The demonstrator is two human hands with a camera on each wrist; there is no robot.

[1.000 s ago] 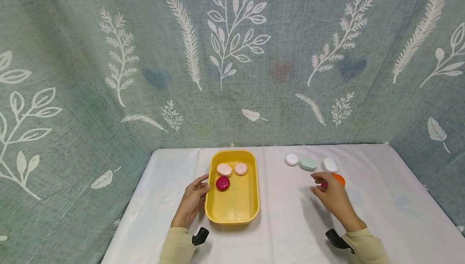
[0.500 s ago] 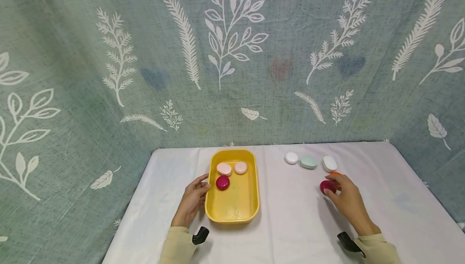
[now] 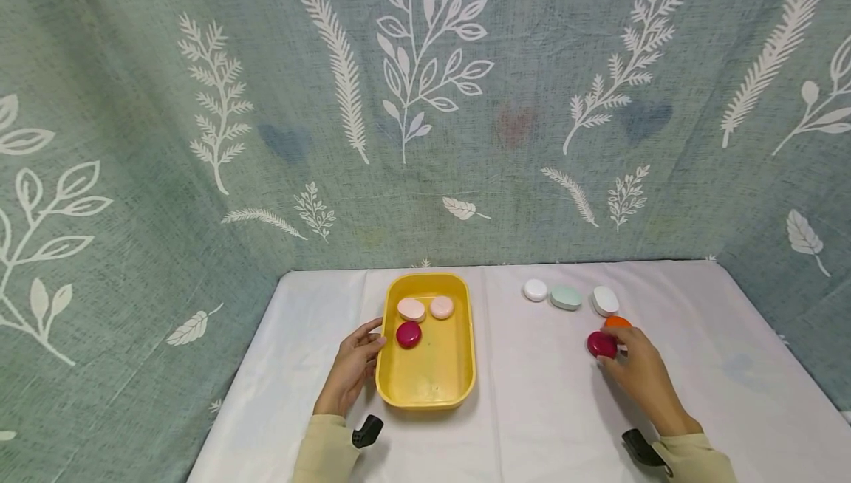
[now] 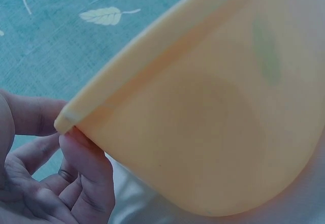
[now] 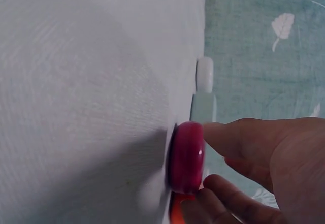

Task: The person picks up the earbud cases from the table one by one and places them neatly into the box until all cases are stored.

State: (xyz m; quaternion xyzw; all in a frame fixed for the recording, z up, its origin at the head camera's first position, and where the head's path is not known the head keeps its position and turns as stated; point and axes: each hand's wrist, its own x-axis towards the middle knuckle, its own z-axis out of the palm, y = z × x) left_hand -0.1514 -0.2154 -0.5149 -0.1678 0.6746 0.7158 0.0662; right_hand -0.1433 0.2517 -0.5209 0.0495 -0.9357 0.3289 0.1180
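Observation:
With thumb and fingers my left hand grips the left rim of a yellow plastic tray. The left wrist view shows the pinched rim up close. Inside the tray lie an oval pink soap, a round pale pink soap and a round dark red soap. Over on the right, my right hand holds a second dark red soap between thumb and fingers. In the right wrist view this red soap appears to rest on the cloth. An orange soap is partly hidden behind the fingers.
Behind the right hand lie a white rounded soap, a mint green soap and a round white soap. White cloth covers the table. A green leaf-patterned curtain hangs along the back and sides.
My right hand has moved right and slightly down, and its thumb and fingers have closed on the dark red soap. The left hand and tray stay in place.

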